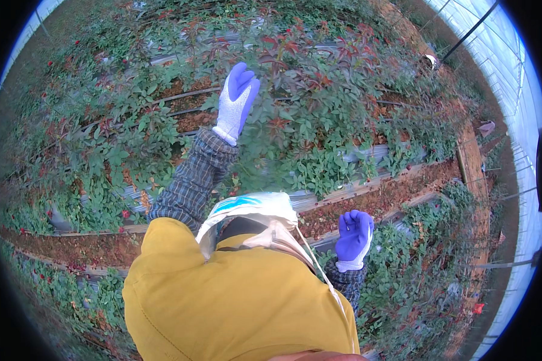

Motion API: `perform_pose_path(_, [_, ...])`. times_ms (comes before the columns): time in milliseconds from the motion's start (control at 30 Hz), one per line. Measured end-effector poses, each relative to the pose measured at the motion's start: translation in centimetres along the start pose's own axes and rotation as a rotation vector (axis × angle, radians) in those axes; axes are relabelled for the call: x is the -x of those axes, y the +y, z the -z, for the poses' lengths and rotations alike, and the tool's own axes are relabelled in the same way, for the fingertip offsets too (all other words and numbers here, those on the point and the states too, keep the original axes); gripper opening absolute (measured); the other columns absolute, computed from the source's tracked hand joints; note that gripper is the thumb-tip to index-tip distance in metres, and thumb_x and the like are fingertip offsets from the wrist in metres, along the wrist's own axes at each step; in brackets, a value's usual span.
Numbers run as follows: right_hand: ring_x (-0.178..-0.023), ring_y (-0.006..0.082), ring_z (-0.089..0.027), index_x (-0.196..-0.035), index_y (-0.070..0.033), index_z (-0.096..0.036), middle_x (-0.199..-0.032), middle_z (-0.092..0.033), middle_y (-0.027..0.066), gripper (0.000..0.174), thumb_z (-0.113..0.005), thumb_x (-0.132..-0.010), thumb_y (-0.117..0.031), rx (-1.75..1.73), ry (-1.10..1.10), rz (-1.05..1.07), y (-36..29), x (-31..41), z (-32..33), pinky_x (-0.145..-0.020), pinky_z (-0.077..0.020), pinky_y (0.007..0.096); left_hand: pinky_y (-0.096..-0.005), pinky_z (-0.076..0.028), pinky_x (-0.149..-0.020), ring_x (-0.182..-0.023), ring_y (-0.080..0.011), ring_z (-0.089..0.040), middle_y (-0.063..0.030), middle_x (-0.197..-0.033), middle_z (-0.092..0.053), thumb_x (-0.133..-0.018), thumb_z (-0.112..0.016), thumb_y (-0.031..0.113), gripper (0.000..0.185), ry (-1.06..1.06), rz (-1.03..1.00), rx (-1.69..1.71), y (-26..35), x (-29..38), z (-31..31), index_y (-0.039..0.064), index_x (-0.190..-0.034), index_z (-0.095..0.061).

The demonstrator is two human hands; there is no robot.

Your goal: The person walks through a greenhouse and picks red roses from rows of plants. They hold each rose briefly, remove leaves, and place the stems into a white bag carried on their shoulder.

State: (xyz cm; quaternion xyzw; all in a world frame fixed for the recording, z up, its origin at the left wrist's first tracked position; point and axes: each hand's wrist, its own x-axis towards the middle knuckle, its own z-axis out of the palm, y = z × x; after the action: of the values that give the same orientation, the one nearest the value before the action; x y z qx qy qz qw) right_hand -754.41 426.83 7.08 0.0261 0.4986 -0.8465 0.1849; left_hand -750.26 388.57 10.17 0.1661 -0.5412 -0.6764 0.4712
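My left hand (238,106), in a purple-coated white work glove, reaches out over the planted bed with nothing visible in it. Its fingers are extended, with a gap between them. Just right of it stand rose bushes (278,58) with reddish young leaves; whether the glove touches any foliage I cannot tell. My right hand (354,239), gloved the same way, hangs beside my body above the path, palm up and fingers loosely bent around nothing visible. At my front a white bag (253,203) with blue print gapes at the top, held by a white cord (318,264).
A bare soil path (379,196) strewn with petals runs between beds edged with plastic mulch film (366,153). Irrigation pipes (194,93) cross the far bed. More bushes (415,266) grow on my right. Translucent greenhouse film (519,90) and a dark pole (472,29) stand beyond.
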Motion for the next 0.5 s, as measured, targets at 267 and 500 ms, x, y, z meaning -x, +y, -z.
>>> perform_pose_path(267, [-0.086, 0.0170, -0.059, -0.105, -0.006, -0.055, -0.096, -0.058, 0.0044, 0.025, -0.054, -0.093, -0.027, 0.025, -0.156, -0.155, 0.4, -4.9, -5.1, -0.082, -0.0490, 0.0329, -0.0288, -0.045, -0.090, -0.111, -0.0173, -0.052, -0.0146, -0.119, -0.054, -0.085, -0.068, 0.023, 0.059, -0.137, -0.050, -0.080, -2.0, -9.5, -1.9, -0.001, -0.131, -0.040])
perform_pose_path(500, [-0.090, 0.0180, -0.061, -0.106, -0.004, -0.055, -0.099, -0.061, 0.0087, 0.026, -0.056, -0.092, -0.025, 0.308, -0.290, -0.123, -1.8, -9.9, -11.5, -0.083, -0.0493, 0.0331, -0.0300, -0.046, -0.088, -0.103, -0.0188, -0.057, -0.0136, -0.111, -0.059, -0.076, -0.074, 0.039, 0.068, -0.268, -0.065, -0.436, -4.8, -11.0, -1.0, 0.001, -0.125, -0.046])
